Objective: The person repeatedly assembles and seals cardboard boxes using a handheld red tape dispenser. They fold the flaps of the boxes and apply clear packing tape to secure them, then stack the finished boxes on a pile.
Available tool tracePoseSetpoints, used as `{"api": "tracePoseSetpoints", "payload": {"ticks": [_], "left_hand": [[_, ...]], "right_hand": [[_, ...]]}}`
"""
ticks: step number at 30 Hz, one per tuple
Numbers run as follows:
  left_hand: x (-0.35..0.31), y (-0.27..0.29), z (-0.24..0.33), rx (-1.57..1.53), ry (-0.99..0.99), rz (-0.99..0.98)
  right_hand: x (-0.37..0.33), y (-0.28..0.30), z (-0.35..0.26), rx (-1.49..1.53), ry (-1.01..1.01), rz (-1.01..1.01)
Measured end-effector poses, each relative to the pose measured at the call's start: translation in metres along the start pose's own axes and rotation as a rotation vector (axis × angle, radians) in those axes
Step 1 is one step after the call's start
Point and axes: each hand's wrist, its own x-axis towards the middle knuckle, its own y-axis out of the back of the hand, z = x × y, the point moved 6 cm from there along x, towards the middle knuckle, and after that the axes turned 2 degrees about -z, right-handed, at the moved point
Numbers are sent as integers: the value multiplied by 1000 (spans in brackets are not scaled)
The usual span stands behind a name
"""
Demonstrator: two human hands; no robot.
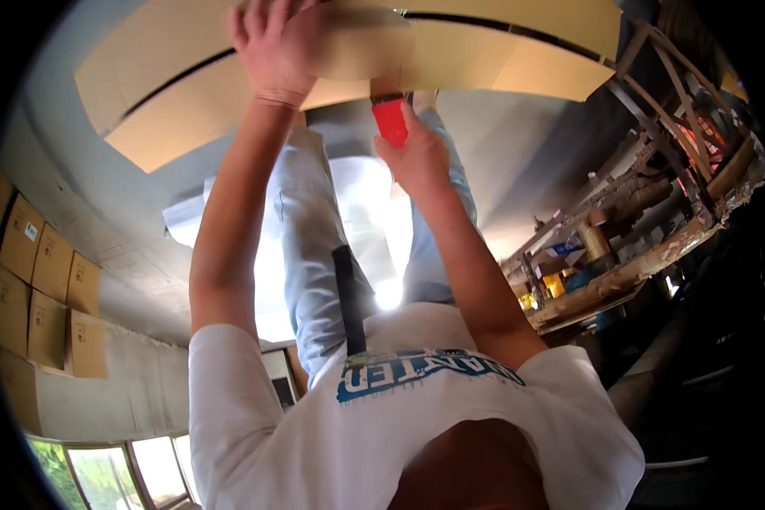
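Observation:
My left hand (pixel 272 47) lies on the cardboard box (pixel 518 64) at the top, its fingers stretched out and apart. A blurred round tan patch covers the thumb side of that hand and part of the box's dark seam. My right hand (pixel 418 157) grips a red tape dispenser (pixel 390 123) just below the box's near edge. The dispenser's dark front edge meets a short brown strip (pixel 385 87) against the cardboard. What lies behind the blurred patch is hidden.
Several cardboard boxes (pixel 38 246) stand stacked at the left by a wall. On the right, a worn wooden bench (pixel 654 255) holds mixed clutter, and a metal frame (pixel 676 102) rises behind it. Windows (pixel 102 472) show at lower left. My legs (pixel 302 229) are beneath the box.

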Motion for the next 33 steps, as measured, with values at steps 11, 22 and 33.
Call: {"api": "tracePoseSetpoints", "payload": {"ticks": [11,22,33], "left_hand": [[134,-30,34,-87,72,-562],[-15,61,-14,-269,73,-133],[-164,-82,126,-1826,1611,-427]], "right_hand": [[25,29,-27,-294,5,-330],[-23,197,-47,159,611,245],[177,200,-189,-531,755,770]]}}
